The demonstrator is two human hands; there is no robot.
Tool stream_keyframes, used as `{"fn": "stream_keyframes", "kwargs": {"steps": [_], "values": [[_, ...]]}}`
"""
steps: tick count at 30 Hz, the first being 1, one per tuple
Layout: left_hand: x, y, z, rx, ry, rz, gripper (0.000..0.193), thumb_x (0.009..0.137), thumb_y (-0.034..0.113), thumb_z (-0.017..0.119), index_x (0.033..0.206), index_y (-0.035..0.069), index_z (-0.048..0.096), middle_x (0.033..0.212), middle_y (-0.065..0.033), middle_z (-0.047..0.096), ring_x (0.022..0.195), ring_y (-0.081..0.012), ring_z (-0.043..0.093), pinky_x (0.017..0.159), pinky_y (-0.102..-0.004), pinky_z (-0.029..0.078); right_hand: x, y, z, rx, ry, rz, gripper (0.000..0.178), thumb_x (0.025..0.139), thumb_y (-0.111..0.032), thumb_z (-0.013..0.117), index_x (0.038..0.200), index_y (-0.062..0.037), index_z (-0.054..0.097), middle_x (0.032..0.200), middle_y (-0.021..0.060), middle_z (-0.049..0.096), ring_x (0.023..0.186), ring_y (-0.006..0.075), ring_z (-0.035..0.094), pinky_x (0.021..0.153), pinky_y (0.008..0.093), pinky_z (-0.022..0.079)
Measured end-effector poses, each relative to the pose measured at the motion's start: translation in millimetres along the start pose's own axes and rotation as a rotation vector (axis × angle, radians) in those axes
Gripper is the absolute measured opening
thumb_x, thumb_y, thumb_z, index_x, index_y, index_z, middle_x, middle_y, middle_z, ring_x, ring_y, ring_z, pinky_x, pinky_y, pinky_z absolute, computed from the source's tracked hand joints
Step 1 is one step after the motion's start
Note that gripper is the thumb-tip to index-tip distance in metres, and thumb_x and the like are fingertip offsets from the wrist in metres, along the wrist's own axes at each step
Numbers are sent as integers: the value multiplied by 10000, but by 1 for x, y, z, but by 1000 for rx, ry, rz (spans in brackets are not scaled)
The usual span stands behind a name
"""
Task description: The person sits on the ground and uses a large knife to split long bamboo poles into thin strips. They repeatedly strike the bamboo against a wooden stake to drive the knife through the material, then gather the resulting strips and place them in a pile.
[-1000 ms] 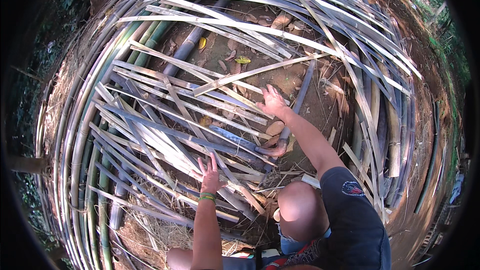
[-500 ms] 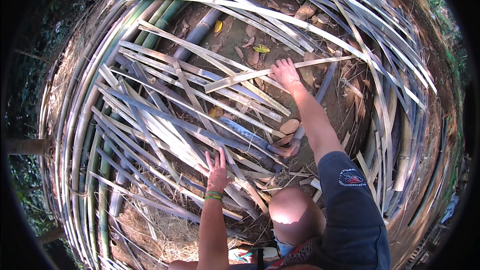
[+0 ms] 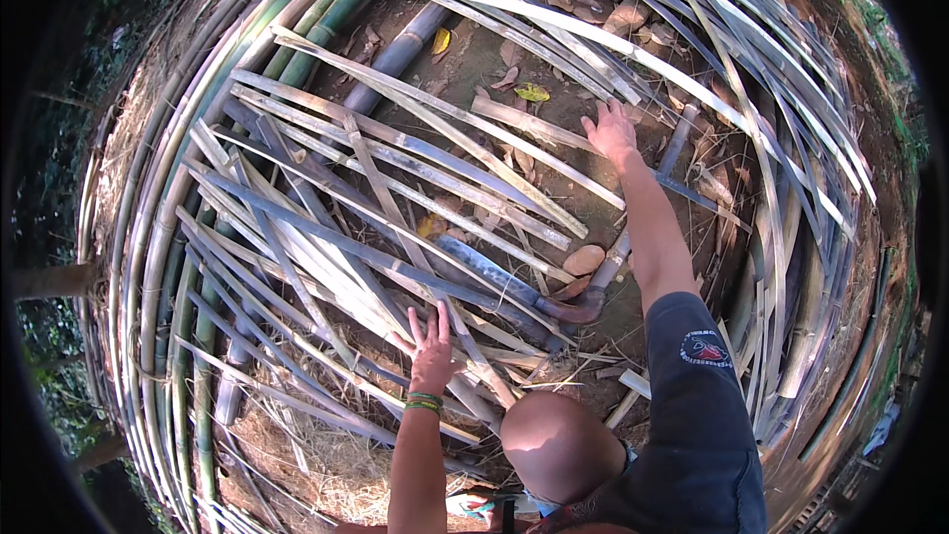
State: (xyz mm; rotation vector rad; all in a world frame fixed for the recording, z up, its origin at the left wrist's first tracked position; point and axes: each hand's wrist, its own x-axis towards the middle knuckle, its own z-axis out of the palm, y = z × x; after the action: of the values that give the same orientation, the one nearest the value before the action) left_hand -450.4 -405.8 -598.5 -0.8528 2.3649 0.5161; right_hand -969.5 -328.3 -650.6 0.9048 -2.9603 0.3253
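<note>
My right hand (image 3: pixel 615 134) is at the right of the middle, palm down over a split bamboo strip (image 3: pixel 534 125). The strip slants down to the right, passes beneath the palm, and its darker far end shows past my wrist. The fingers are around it, though their tips are partly hidden. My left hand (image 3: pixel 432 351), with coloured bands at the wrist, is nearer to me. Its fingers are spread over a pile of bamboo strips (image 3: pixel 341 237), and nothing is held in it.
Whole bamboo poles (image 3: pixel 148 267) curve along the left. Long pale strips (image 3: pixel 682 79) stretch across the top and right. A dark pipe with an elbow (image 3: pixel 583 307) lies on the soil, with dry leaves (image 3: pixel 583 259) around it. My knee (image 3: pixel 559 440) is at the lower middle.
My right hand has moved right and slightly away. The strip under it has turned from slanting up to the right to slanting down to the right. My left hand has stayed nearly in place.
</note>
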Motion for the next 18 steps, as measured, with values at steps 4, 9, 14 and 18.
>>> {"fn": "stream_keyframes", "kwargs": {"steps": [4, 9, 14, 18], "values": [[0, -5, 2, -6, -5, 7, 1446, 556, 317, 927, 1565, 76, -79, 1581, -143, 263, 1486, -464, -54, 1023, -819, -31, 42, -13, 5, 2, -66, 117, 747, 860, -380, 692, 1470, -95, 369, 1524, 198, 300, 1421, 368, 299, 1125, 511, 336], [-2, -6, 1, -20, 64, 30, 1446, 523, 298, 936, 1566, 57, -36, 1550, -145, 309, 1484, -474, -15, 1023, -822, -20, 80, -11, 3, 45, -115, 269, 926, 860, -423, 699, 1559, -126, 169, 1618, 171, 139, 1482, 362, 177, 1158, 536, 278], [1, -1, -8, 3, 5, -3, 1370, 578, 319, 916, 1579, 135, -1, 1587, -82, 264, 1492, -445, 14, 1039, -827, 34, 86, -13, 8, 100, -219, 349, 1003, 833, -468, 722, 1565, -125, 129, 1617, 161, 154, 1485, 362, 172, 1160, 588, 239], [-1, -4, -6, 0, -11, -20, 1384, 561, 304, 918, 1578, 125, -2, 1588, -91, 260, 1491, -452, 8, 1037, -826, 21, 78, -28, 15, -95, -283, 267, 882, 826, -461, 735, 1496, -114, 278, 1506, 188, 332, 1412, 385, 314, 1100, 587, 341]]}}
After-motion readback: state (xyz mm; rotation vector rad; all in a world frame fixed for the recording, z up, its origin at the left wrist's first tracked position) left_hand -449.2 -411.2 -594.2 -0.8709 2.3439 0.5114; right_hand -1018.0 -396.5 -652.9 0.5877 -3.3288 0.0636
